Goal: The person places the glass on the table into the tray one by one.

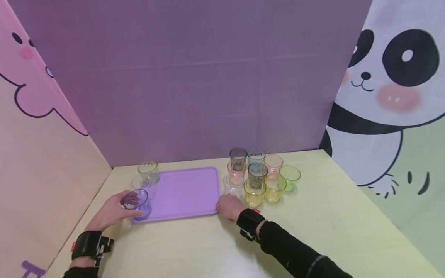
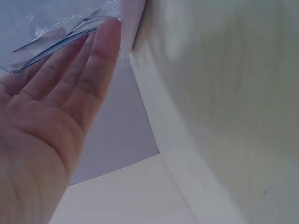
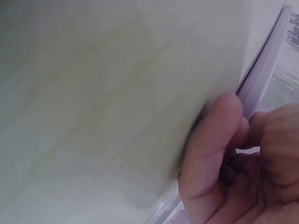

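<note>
A purple tray lies on the table. At its front left corner stands a bluish drinking glass. My left hand holds this glass from the left, thumb across its near side and fingers behind; the left wrist view shows the fingers along its clear wall. My right hand pinches the tray's front right corner. In the right wrist view, its fingers are curled at the tray's rim.
A clear glass and a greenish glass stand behind the held one, along the tray's left side. Right of the tray, several tinted glasses cluster, among them a yellow glass and a green glass. A purple backdrop rises behind.
</note>
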The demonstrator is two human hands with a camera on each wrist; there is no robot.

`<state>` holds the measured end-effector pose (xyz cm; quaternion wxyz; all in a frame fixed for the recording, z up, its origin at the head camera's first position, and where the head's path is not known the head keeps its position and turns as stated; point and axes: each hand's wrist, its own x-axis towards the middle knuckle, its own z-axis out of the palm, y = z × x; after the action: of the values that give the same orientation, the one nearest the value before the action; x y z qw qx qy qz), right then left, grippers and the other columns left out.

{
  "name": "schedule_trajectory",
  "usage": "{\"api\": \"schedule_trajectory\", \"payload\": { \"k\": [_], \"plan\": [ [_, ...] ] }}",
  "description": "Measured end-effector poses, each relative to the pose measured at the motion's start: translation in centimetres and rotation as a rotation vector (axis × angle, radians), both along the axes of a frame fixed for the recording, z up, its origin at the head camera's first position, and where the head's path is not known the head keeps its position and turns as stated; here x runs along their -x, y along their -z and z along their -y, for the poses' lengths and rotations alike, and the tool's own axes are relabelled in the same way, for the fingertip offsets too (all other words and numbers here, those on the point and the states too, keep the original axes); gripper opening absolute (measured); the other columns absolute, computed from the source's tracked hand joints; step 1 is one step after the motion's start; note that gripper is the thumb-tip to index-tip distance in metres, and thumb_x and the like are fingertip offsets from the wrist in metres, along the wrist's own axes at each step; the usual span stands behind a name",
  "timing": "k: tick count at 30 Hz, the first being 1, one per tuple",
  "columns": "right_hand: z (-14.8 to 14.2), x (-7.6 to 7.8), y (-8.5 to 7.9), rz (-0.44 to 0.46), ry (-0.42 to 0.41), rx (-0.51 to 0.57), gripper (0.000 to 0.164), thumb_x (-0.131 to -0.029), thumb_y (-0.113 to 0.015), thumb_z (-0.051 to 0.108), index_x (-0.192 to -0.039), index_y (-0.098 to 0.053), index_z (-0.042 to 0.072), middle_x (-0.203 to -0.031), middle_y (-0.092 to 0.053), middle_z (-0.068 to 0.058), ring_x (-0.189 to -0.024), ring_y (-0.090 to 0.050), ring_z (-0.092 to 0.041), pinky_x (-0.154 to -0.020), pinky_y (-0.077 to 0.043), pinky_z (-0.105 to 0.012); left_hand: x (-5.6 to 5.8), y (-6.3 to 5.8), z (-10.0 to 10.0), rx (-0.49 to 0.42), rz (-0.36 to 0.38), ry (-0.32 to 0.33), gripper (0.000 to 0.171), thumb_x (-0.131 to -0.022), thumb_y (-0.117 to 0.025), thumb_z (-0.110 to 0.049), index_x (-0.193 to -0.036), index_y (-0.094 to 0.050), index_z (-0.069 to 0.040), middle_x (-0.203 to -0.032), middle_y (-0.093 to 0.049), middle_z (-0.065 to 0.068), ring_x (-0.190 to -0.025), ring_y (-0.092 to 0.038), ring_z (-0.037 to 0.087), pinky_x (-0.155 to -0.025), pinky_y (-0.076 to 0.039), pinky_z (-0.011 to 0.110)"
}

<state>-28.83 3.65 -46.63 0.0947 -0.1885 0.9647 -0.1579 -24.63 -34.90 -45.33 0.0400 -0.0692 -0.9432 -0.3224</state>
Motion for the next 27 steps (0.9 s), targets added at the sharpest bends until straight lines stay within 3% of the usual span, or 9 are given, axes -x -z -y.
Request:
{"api": "schedule_trajectory", "payload": {
  "k": [7, 11, 16, 22, 24, 27],
  "plan": [
    [0.0, -0.1, 0.0, -0.009, -0.005, 0.004, 0.035, -0.091, -0.046, 0.024, -0.058, -0.05, 0.012, -0.05, -0.05, -0.002, -0.031, -0.047, -0.011, -0.03, -0.038, -0.022, -0.1, -0.2, 0.1, 0.006, 0.011, 0.002, 0.083, -0.065, -0.078, -0.044, -0.127, -0.045, 0.002, -0.114, -0.057, 0.02, -0.107, -0.05, 0.037, -0.085, -0.041, 0.056],
    [0.0, -0.1, 0.0, -0.004, -0.002, 0.002, 0.036, -0.091, -0.046, 0.024, -0.057, -0.05, 0.012, -0.048, -0.051, -0.002, -0.03, -0.046, -0.011, -0.029, -0.038, -0.022, -0.3, -0.4, 0.3, -0.018, 0.031, 0.019, 0.077, -0.072, -0.073, -0.043, -0.128, -0.044, 0.001, -0.113, -0.059, 0.017, -0.102, -0.054, 0.033, -0.083, -0.044, 0.052],
    [0.1, 0.1, 0.0, -0.002, 0.008, -0.001, 0.036, -0.091, -0.047, 0.024, -0.057, -0.049, 0.012, -0.049, -0.051, -0.002, -0.03, -0.047, -0.011, -0.029, -0.038, -0.022, -0.4, -0.9, 0.5, -0.034, 0.02, -0.012, 0.061, -0.088, -0.053, -0.045, -0.128, -0.046, 0.001, -0.112, -0.059, 0.018, -0.099, -0.056, 0.03, -0.079, -0.048, 0.045],
    [0.2, 0.1, 0.0, 0.008, 0.023, 0.009, 0.035, -0.091, -0.046, 0.023, -0.058, -0.05, 0.011, -0.049, -0.051, -0.003, -0.03, -0.046, -0.012, -0.029, -0.037, -0.022, -0.2, -1.0, 1.0, -0.182, -0.025, -0.056, 0.063, -0.099, -0.02, -0.042, -0.119, -0.051, 0.009, -0.108, -0.059, 0.025, -0.096, -0.057, 0.036, -0.071, -0.054, 0.037],
    [0.2, 0.0, 0.1, 0.009, 0.026, 0.007, 0.035, -0.091, -0.046, 0.023, -0.059, -0.049, 0.011, -0.049, -0.051, -0.003, -0.03, -0.046, -0.011, -0.029, -0.037, -0.022, -0.2, -0.8, 1.2, -0.185, -0.027, -0.07, 0.062, -0.099, -0.019, -0.04, -0.116, -0.052, 0.01, -0.106, -0.059, 0.025, -0.093, -0.058, 0.033, -0.069, -0.054, 0.034],
    [0.2, -0.1, 0.1, 0.014, 0.023, 0.016, 0.035, -0.092, -0.046, 0.023, -0.059, -0.049, 0.011, -0.05, -0.051, -0.003, -0.03, -0.046, -0.011, -0.029, -0.038, -0.023, -0.1, -0.5, 1.6, -0.14, -0.02, -0.099, 0.051, -0.1, -0.028, -0.032, -0.114, -0.054, 0.009, -0.1, -0.061, 0.022, -0.085, -0.059, 0.026, -0.065, -0.054, 0.031]
  ]
}}
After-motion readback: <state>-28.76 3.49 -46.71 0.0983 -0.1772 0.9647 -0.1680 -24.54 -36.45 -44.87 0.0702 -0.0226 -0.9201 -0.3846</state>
